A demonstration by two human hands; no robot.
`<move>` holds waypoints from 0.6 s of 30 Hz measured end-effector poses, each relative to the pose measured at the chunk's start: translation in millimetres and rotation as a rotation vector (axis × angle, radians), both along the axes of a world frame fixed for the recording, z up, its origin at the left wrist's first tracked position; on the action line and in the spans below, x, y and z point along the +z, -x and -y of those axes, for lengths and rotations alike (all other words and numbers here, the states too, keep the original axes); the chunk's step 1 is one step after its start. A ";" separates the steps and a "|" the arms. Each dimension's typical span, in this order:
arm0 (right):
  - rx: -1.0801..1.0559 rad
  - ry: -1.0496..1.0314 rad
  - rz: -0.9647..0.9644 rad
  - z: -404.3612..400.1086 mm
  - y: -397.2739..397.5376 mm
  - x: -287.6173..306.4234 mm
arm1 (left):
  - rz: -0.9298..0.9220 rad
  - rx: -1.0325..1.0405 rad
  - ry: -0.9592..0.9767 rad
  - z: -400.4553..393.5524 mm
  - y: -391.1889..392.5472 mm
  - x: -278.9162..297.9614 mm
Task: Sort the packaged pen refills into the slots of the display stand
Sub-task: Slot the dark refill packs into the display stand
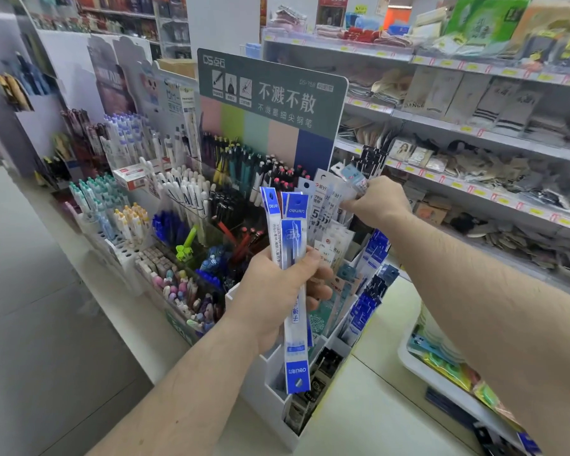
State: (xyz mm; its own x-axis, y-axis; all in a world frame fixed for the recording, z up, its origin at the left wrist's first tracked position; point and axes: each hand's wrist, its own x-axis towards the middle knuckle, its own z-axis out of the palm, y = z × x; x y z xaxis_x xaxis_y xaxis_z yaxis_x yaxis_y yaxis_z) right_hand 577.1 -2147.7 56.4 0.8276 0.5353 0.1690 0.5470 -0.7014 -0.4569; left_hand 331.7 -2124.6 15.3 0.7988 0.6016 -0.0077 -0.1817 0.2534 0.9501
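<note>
A bundle of refill packs (292,258), long clear sleeves with blue header cards at each end, stands upright in the left hand (277,291), which is clenched around their middle above the white display stand (273,386). The right hand (375,202) pinches a pale blue-topped pack (354,177) among the white-carded packs (326,209) in the stand's upper slots.

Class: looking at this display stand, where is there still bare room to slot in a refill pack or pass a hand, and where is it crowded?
Free: the white display stand's near front slots, below the left hand, look mostly empty. Crowded: the upper slots by the right hand, packed with refill packs, and the pen racks to the left.
</note>
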 end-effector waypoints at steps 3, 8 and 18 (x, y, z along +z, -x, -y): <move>0.002 -0.216 -0.061 21.4 14.7 7.5 | -0.010 -0.047 0.005 7.5 -2.1 -4.4; 0.065 -0.597 -0.557 64.7 54.2 5.4 | -0.073 -0.113 -0.049 24.0 -10.2 -10.6; 0.259 -0.962 -1.144 127.0 120.8 -31.6 | -0.176 -0.180 -0.106 47.7 -18.2 -31.7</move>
